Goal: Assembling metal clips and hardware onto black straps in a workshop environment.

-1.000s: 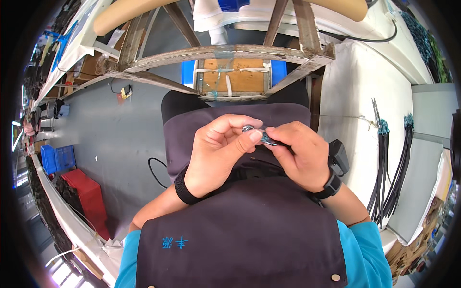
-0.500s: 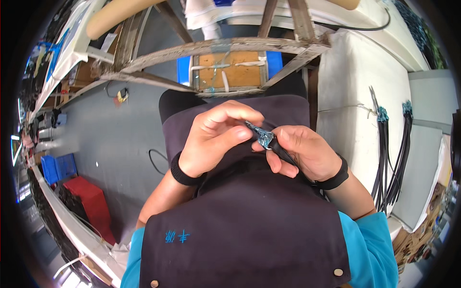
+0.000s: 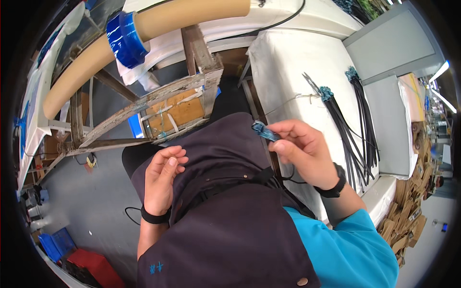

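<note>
My right hand (image 3: 305, 151) pinches a black cord with a blue, twisted end (image 3: 265, 130) between thumb and fingers. The blue end sticks out to the left of the fingertips, beside the white-covered table. Lower down, part of a thin black cord hangs under the hand. Over the dark apron (image 3: 216, 158) on my lap, my left hand (image 3: 163, 175) is raised with loosely bent fingers and nothing in them. On the white surface (image 3: 288, 62) to the right lie a nearer bunch of black cords (image 3: 342, 125) with blue tops and a farther similar bunch (image 3: 362, 110).
A pointed metal tool (image 3: 310, 82) lies by the nearer bunch. Ahead are a worn wooden frame (image 3: 144, 105) and a cardboard tube (image 3: 192, 19) carrying a blue tape roll (image 3: 126, 39). A red box (image 3: 96, 269) and blue bins (image 3: 56, 244) stand at lower left.
My view has turned to the right. My hands have come apart: the left has let go and drawn away, while the right has carried the blue-ended cord toward the white surface.
</note>
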Action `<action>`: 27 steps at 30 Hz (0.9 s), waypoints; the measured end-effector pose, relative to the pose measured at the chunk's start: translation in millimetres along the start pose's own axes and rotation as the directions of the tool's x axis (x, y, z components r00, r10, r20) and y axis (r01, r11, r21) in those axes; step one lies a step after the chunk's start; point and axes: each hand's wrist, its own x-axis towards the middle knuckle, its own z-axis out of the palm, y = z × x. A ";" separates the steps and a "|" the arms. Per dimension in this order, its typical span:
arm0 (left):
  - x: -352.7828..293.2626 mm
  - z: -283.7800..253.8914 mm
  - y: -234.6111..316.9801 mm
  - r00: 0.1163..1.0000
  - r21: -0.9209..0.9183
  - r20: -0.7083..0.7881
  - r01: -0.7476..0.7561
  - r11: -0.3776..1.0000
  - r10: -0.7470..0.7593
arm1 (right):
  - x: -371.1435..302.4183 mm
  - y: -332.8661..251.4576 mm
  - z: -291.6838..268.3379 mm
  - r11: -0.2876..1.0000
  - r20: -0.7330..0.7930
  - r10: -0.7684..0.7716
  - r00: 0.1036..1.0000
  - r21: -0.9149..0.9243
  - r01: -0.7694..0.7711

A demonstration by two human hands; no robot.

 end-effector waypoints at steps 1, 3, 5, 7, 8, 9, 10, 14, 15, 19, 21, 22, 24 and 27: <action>-0.2 0.7 0.7 1.000 0.000 0.008 -0.003 1.000 0.003 | -4.5 -11.9 -7.9 0.994 -0.046 -0.029 0.999 -0.107 0.024; -3.4 0.1 3.5 0.999 0.068 -0.021 -0.027 0.997 0.028 | -16.0 -28.5 -39.2 0.939 -0.189 -0.160 0.969 -0.332 0.091; -2.7 -2.3 2.5 0.999 0.084 -0.006 -0.035 0.996 0.036 | -34.9 -51.0 -91.8 0.801 -0.348 -0.345 0.872 -0.593 0.081; -1.8 -6.4 0.4 0.999 0.109 -0.025 -0.035 0.993 0.038 | -62.6 -81.4 -137.8 0.437 -0.373 -0.525 0.765 -0.889 -0.134; 0.2 -8.1 -3.0 0.999 0.110 -0.014 -0.034 0.993 0.036 | -78.0 -97.5 -153.4 0.129 -0.317 -0.603 0.732 -0.944 -0.302; 1.7 -9.7 -3.7 0.999 0.115 -0.024 -0.018 0.993 0.021 | -92.6 -113.2 -164.1 -0.011 -0.289 -0.652 0.701 -0.921 -0.390; 0.9 -14.1 -4.7 0.999 0.113 -0.041 -0.006 0.994 0.011 | -101.5 -129.0 -164.0 -0.151 -0.242 -0.696 0.676 -0.871 -0.468; 3.0 -13.9 -9.7 0.999 0.088 -0.048 0.002 0.996 0.002 | -95.3 -136.4 -167.2 -0.219 -0.249 -0.693 0.676 -0.821 -0.527; 3.4 -10.4 -8.7 0.999 0.093 -0.047 -0.001 0.996 0.005 | -85.7 -124.8 -176.5 -0.167 -0.275 -0.656 0.703 -0.855 -0.491; 4.5 6.6 -7.6 1.000 0.051 -0.020 0.020 0.998 -0.019 | -46.4 -47.4 -228.7 0.289 -0.467 -0.400 0.788 -0.881 -0.375; 3.4 7.2 -8.9 0.999 0.058 -0.005 0.039 0.998 -0.039 | -20.7 17.6 -273.5 0.566 -0.476 -0.356 0.804 -0.795 -0.221; 2.5 5.1 -10.5 0.999 0.061 -0.009 0.032 0.998 -0.032 | -4.7 39.8 -277.3 0.637 -0.571 -0.278 0.773 -0.712 -0.296; 1.0 2.8 -12.2 0.998 0.099 -0.022 0.059 0.993 -0.057 | 20.0 77.8 -289.2 0.559 -0.547 -0.389 0.741 -0.780 -0.282; -0.9 0.5 -10.3 0.995 0.113 -0.070 0.077 0.991 -0.069 | 46.3 106.4 -289.0 0.502 -0.553 -0.464 0.692 -0.808 -0.310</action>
